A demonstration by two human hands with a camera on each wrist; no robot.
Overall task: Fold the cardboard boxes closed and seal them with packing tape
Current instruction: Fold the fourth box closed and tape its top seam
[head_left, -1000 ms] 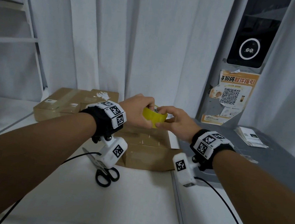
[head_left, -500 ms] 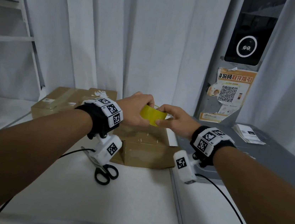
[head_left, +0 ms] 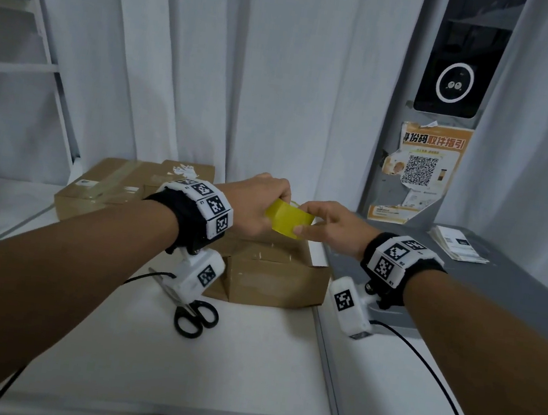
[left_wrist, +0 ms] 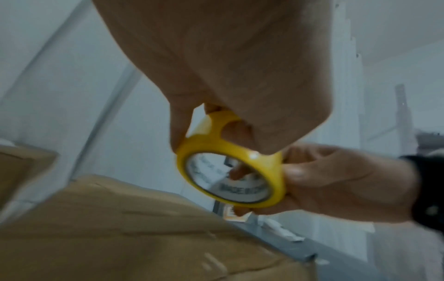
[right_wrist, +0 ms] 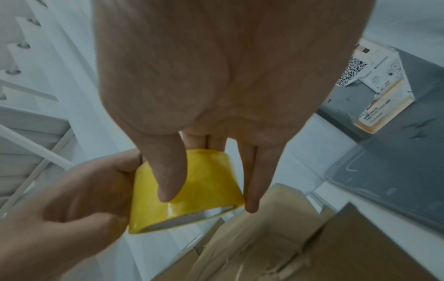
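Tape roll (head_left: 290, 221), yellow, packing type: held in the air between both hands, just above the nearer cardboard box (head_left: 268, 268) on the white table (head_left: 211, 372). Left hand (head_left: 259, 205): fingers curled round the roll's far side, gripping it. Right hand (head_left: 329, 226): thumb laid on the roll's outer face, fingers behind and through the core, likewise gripping.

Step in hand, by my reckoning: finding and lifting the tape's free end before any strip goes on this box. Next move calls for a nail under the end, a length drawn off, and the end pressed down over the box's seam; scissors (head_left: 195, 318), black-handled, lie on the table beside the box for the cut.

Second box (head_left: 106, 186), further back at left: already bears a clear strip of tape.

Not made out: the tape's free end itself; whether the nearer box's flaps meet fully, since hands and wrist cameras cover part of its top. Left wrist view blurred.
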